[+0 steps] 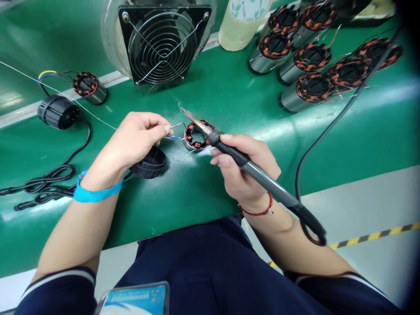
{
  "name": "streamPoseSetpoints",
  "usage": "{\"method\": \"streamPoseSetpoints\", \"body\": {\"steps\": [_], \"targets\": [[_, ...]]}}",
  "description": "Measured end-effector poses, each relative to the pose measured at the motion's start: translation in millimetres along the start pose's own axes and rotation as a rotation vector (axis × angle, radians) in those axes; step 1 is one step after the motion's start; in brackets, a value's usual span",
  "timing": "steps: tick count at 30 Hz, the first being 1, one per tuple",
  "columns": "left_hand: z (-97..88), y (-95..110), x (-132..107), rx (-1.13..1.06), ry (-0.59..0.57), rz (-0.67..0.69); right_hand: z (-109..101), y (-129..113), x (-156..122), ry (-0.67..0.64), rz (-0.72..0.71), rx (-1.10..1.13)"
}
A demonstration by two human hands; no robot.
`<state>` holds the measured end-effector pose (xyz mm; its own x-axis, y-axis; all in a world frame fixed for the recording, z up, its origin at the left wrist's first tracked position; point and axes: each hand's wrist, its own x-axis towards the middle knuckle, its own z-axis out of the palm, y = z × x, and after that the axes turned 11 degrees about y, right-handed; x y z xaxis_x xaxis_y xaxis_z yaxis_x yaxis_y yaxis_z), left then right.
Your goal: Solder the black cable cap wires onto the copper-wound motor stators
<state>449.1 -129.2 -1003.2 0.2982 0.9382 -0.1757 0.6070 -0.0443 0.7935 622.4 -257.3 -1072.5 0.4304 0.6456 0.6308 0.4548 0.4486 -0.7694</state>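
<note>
My right hand (pixel 247 164) grips a soldering iron (pixel 262 173), its tip pointing up and left above the bench, with a wisp of smoke by it. Below the iron stands a motor stator (pixel 193 139) with copper windings, partly hidden by the iron. My left hand (pixel 141 133) is closed, thumb against fingers, on thin wires (pixel 173 136), one of them blue, whose bare ends reach the stator's left rim. Under my left wrist lies a black plastic motor cap (pixel 150 164). A fine pale solder wire (pixel 95 116) runs from the upper left towards my left hand.
A fan (pixel 164 48) in a black frame stands at the back. Several stators (pixel 308 61) are grouped at the right, near a tape roll (pixel 243 22). At the left are a wired stator (pixel 90 87), a black cap (pixel 57 111) and coiled cables (pixel 49 179). The iron's cord (pixel 328 127) crosses the right side.
</note>
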Motion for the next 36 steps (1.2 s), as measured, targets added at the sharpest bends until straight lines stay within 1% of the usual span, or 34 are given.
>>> {"method": "streamPoseSetpoints", "body": {"steps": [2, 5, 9, 12, 16, 19, 22, 27, 30, 33, 36], "targets": [[-0.3, 1, 0, 0.002, -0.009, 0.005, 0, -4, 6, -0.065, 0.03, 0.022], [-0.8, 0, -1, -0.012, -0.018, 0.013, 1, -13, 25, -0.167, 0.113, 0.035], [-1.0, -1, -1, -0.04, -0.02, 0.014, 12, -21, 50, -0.308, 0.111, -0.104], [-0.9, -1, -2, -0.045, -0.025, 0.029, 23, -16, 52, -0.369, 0.119, -0.174], [-1.2, 1, -3, -0.046, -0.035, 0.066, 34, -3, 39, -0.328, 0.134, -0.144], [-2.0, -1, -3, -0.038, -0.036, 0.091, 37, 1, 30, -0.25, 0.128, -0.092], [-2.0, -4, -3, -0.04, -0.032, 0.108, 40, 1, 26, -0.183, 0.092, -0.1], [-0.3, -8, -4, -0.022, 0.036, 0.125, 46, 1, 26, -0.212, 0.07, -0.083], [-0.4, -5, -6, -0.021, 0.03, 0.139, 48, 3, 26, -0.204, 0.086, -0.038], [-1.3, 1, -9, -0.098, -0.004, 0.112, 49, 3, 27, -0.166, 0.13, 0.038], [-1.5, 5, -12, -0.153, -0.015, 0.097, 50, 2, 27, -0.126, 0.192, 0.14]]}}
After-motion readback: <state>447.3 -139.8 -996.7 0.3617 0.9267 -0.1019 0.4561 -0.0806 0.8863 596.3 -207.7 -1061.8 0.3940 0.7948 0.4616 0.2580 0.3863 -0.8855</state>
